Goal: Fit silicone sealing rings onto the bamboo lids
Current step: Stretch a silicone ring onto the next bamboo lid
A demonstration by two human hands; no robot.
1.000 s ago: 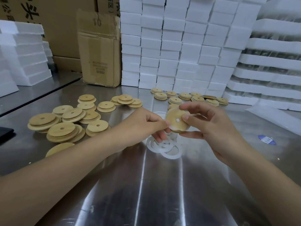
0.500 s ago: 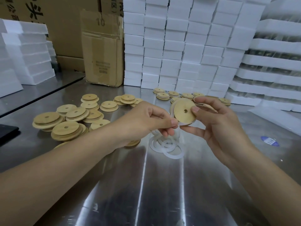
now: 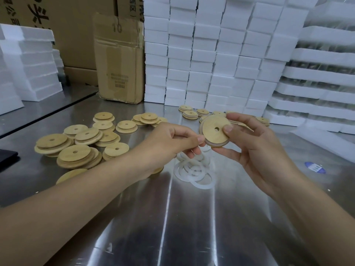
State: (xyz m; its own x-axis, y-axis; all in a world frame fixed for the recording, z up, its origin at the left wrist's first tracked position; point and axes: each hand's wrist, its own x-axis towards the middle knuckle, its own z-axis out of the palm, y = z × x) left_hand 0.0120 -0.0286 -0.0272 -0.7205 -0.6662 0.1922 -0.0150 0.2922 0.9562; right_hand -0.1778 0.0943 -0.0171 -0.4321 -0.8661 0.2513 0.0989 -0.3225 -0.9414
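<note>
Above the steel table (image 3: pixel 192 227), your right hand (image 3: pixel 255 150) grips the bamboo lid (image 3: pixel 216 131) between thumb and fingers, and your left hand (image 3: pixel 169 143) pinches its lower-left edge. Turn the lid steadily, pressing the sealing ring (image 3: pixel 217 145) evenly around the rim, untwisted.

A shiny steel tabletop (image 3: pixel 172 227) carries a small heap of white silicone rings (image 3: pixel 202 186), overlapping one another flat on the metal. Left of the rings, bamboo lids (image 3: pixel 76 152) lie spread in singles and low stacks, each with a centre hole. Behind the rings a smaller cluster of lids (image 3: pixel 190 114) sits near the foot of a wall of white foam blocks (image 3: pixel 201 64), with a worn cardboard box (image 3: pixel 120 60) standing behind and to the left; well to the right of the rings lies a blue oval label (image 3: pixel 315 167), and far to their left a dark flat object (image 3: pixel 7 158) at the edge.
</note>
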